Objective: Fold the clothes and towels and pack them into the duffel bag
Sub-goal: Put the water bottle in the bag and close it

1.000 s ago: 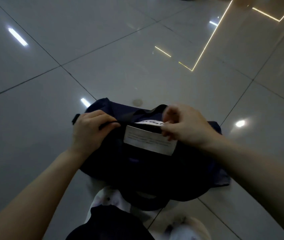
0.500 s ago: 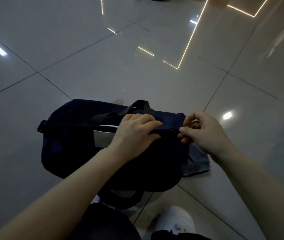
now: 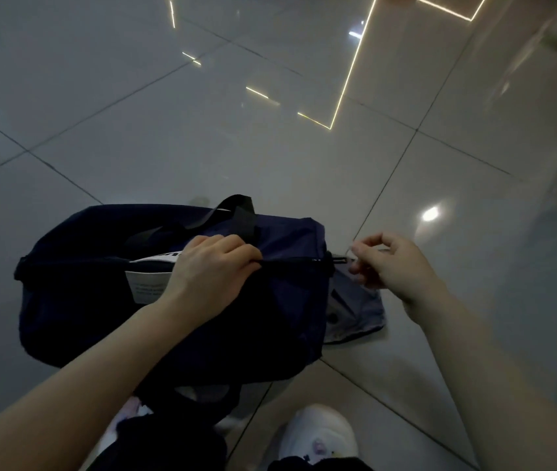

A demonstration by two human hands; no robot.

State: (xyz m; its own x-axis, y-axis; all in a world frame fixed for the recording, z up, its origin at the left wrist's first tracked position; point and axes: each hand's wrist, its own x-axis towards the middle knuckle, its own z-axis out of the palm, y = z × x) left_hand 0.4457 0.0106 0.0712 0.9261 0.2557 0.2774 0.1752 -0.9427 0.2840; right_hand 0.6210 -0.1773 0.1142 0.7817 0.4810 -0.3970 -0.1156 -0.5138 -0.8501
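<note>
A glossy grey tiled floor fills the view, crossed by dark grout lines and thin reflected strips of light; on it, low and left of centre, lies a dark navy duffel bag, seen from above. Its top zip is closed along the right half and open on the left, where a white item with dark lettering shows inside; a white label sits on the near side of the opening. A black strap handle arches over the far side of the bag. Just beside the bag's right end, partly under it, a flat piece of grey-blue fabric lies on the floor.

The left hand rests on top of the bag at its middle — fingers curled together, gripping the fabric along the zip line. The right hand hovers just off the bag's right end; its thumb and forefinger pinch the small zip pull, the other fingers loosely curled. At the bottom edge, a white shoe stands on the floor near the bag.
</note>
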